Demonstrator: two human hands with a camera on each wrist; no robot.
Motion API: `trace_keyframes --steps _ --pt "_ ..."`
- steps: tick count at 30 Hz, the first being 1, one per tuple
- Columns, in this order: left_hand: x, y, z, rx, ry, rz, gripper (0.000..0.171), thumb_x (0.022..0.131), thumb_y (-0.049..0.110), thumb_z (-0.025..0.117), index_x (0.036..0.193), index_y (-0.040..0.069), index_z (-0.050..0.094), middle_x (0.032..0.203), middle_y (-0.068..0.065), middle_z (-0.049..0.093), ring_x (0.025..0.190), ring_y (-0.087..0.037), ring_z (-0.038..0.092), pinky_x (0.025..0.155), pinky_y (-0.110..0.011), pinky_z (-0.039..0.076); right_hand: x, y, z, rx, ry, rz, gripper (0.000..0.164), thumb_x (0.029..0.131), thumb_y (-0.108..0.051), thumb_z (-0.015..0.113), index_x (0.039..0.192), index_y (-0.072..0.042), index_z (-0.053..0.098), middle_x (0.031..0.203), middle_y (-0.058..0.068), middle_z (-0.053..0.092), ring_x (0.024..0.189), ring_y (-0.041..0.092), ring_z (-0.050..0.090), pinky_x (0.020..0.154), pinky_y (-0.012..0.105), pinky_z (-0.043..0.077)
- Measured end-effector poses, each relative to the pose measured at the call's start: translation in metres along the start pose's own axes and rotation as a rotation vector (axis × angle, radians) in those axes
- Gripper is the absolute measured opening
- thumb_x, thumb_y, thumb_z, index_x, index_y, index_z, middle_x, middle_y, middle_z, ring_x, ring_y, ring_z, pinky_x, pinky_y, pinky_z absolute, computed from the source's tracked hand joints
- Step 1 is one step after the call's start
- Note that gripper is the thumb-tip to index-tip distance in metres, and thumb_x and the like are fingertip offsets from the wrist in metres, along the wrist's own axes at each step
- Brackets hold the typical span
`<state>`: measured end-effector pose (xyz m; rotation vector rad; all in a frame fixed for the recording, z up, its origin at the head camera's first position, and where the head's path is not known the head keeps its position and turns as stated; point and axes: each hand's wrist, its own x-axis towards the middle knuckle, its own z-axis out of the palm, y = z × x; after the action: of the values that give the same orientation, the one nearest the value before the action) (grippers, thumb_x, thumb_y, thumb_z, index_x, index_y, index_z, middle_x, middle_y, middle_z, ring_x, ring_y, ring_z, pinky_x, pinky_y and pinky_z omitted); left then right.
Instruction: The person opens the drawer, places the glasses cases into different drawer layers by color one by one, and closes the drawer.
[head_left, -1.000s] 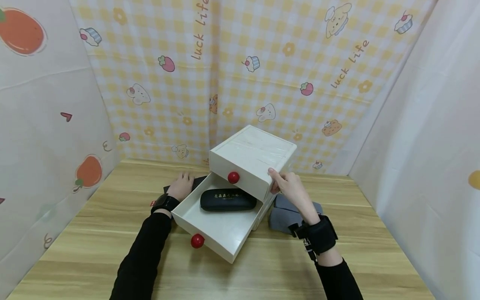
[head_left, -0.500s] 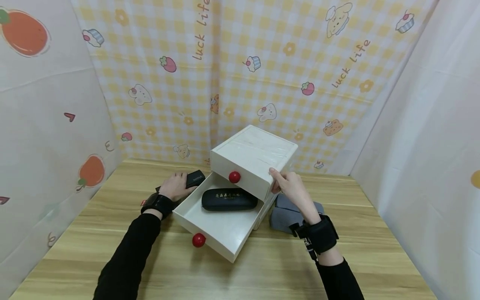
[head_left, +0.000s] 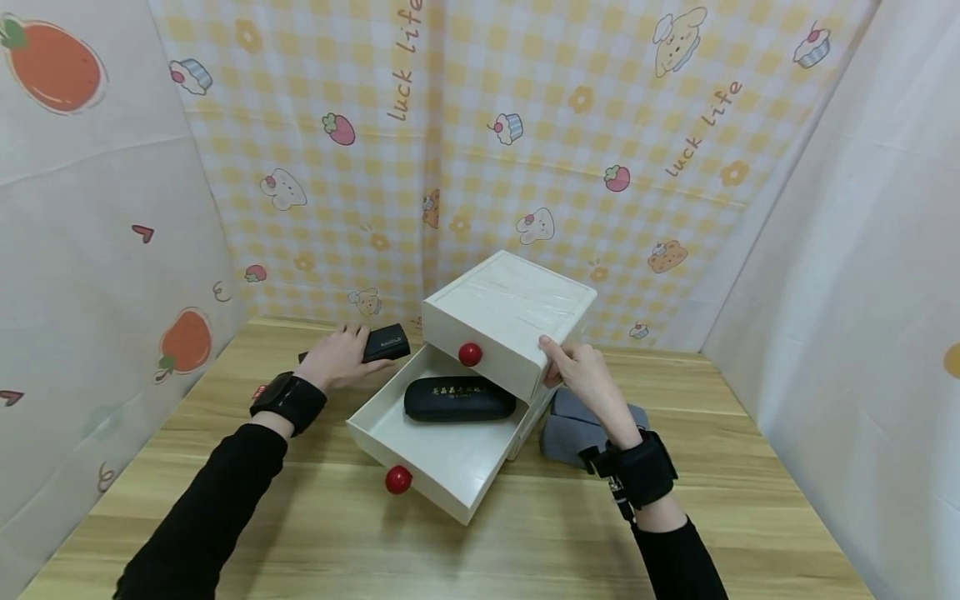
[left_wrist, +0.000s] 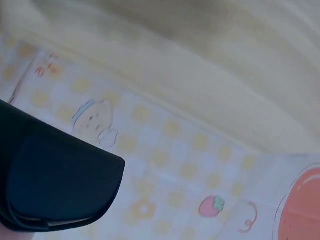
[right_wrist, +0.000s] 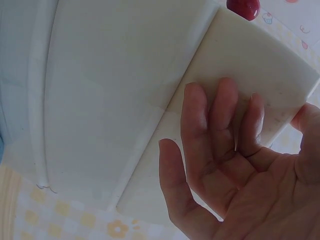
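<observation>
My left hand [head_left: 335, 357] grips a black case [head_left: 386, 342] with small pale lettering, left of the white drawer unit [head_left: 517, 292]. In the left wrist view the case [left_wrist: 65, 175] shows a rounded flap, with a bit of skin below it. The unit's lower drawer [head_left: 442, 467] is pulled out; a black glasses case [head_left: 459, 399] with gold lettering lies in it. My right hand [head_left: 585, 375] holds the upper box's front right corner, thumb over the top edge. Its fingers [right_wrist: 195, 115] lie against the box's side in the right wrist view.
A grey case [head_left: 562, 439] lies on the wooden table [head_left: 720, 500], right of the drawer unit and partly behind my right wrist. Red knobs [head_left: 470, 354] stick out from both drawer fronts. A checkered curtain [head_left: 465, 167] hangs behind, with pale sheets at both sides.
My left hand has moved left and up from beside the drawer, bringing the black case with it and tilting its lettered face into view. The right hand and drawer unit stay in place.
</observation>
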<state>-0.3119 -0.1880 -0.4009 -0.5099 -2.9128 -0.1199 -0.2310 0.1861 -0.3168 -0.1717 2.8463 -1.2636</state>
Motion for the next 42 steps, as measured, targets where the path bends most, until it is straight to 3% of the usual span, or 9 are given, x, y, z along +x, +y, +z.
trace_keyframes --steps 6,14,18,21,29,32,38,42 --pt "-0.010 0.003 -0.021 0.064 0.107 0.085 0.077 0.084 0.060 0.059 0.123 -0.006 0.052 0.117 -0.026 0.059 0.097 -0.036 0.057 0.079 -0.049 0.050 0.000 0.000 0.000 0.004 -0.002 -0.002 0.061 0.097 -0.054 0.040 0.075 -0.004 0.067 0.080 0.011 0.071 0.076 0.017 0.066 0.084 0.037 0.050" --pt "-0.025 0.019 -0.040 0.153 0.348 0.331 0.070 0.072 0.055 0.073 0.109 -0.002 0.060 0.101 -0.021 0.064 0.093 -0.035 0.060 0.075 -0.048 0.054 0.001 0.001 0.000 0.005 -0.006 0.022 0.062 0.096 -0.056 0.039 0.074 -0.004 0.065 0.079 0.011 0.071 0.079 0.020 0.068 0.084 0.038 0.050" --pt "-0.033 0.028 -0.046 0.174 0.390 0.424 0.068 0.071 0.054 0.074 0.108 -0.001 0.060 0.100 -0.018 0.064 0.091 -0.031 0.059 0.071 -0.044 0.054 0.000 0.001 0.000 0.004 -0.007 0.020 0.062 0.097 -0.056 0.039 0.075 -0.004 0.066 0.080 0.011 0.071 0.081 0.023 0.068 0.084 0.038 0.050" --pt "-0.038 0.038 -0.053 0.162 0.337 0.458 0.068 0.074 0.056 0.072 0.110 0.000 0.060 0.103 -0.016 0.064 0.094 -0.030 0.058 0.073 -0.043 0.055 0.000 0.002 0.000 0.005 -0.010 0.018 0.062 0.096 -0.056 0.039 0.075 -0.004 0.066 0.080 0.011 0.071 0.084 0.027 0.068 0.084 0.038 0.050" --pt "-0.047 0.076 -0.068 0.136 0.023 0.446 0.075 0.080 0.066 0.059 0.121 0.003 0.057 0.115 -0.013 0.063 0.106 -0.028 0.059 0.086 -0.042 0.052 -0.001 0.002 -0.001 0.004 -0.012 0.009 0.063 0.096 -0.057 0.039 0.074 -0.004 0.066 0.079 0.010 0.071 0.080 0.019 0.067 0.084 0.037 0.050" --pt "-0.049 0.088 -0.071 0.131 -0.068 0.447 0.078 0.081 0.067 0.057 0.124 0.002 0.056 0.120 -0.015 0.062 0.109 -0.029 0.058 0.088 -0.042 0.052 0.000 0.001 -0.001 0.005 -0.016 0.011 0.063 0.096 -0.057 0.039 0.074 -0.004 0.066 0.079 0.011 0.071 0.083 0.024 0.067 0.085 0.038 0.050" --pt "-0.046 0.109 -0.074 0.064 -0.216 0.421 0.079 0.079 0.067 0.060 0.124 0.002 0.057 0.116 -0.012 0.064 0.091 -0.019 0.059 0.075 -0.033 0.051 -0.001 0.002 -0.001 0.006 -0.017 0.015 0.063 0.096 -0.058 0.039 0.074 -0.005 0.066 0.079 0.010 0.070 0.081 0.020 0.067 0.086 0.039 0.049" --pt "-0.043 0.121 -0.072 0.081 -0.276 0.441 0.079 0.077 0.069 0.060 0.121 0.004 0.059 0.108 -0.009 0.066 0.084 -0.016 0.057 0.072 -0.030 0.049 -0.001 0.001 -0.001 0.002 -0.016 0.015 0.063 0.096 -0.058 0.039 0.074 -0.005 0.066 0.079 0.010 0.071 0.080 0.018 0.066 0.087 0.039 0.048"
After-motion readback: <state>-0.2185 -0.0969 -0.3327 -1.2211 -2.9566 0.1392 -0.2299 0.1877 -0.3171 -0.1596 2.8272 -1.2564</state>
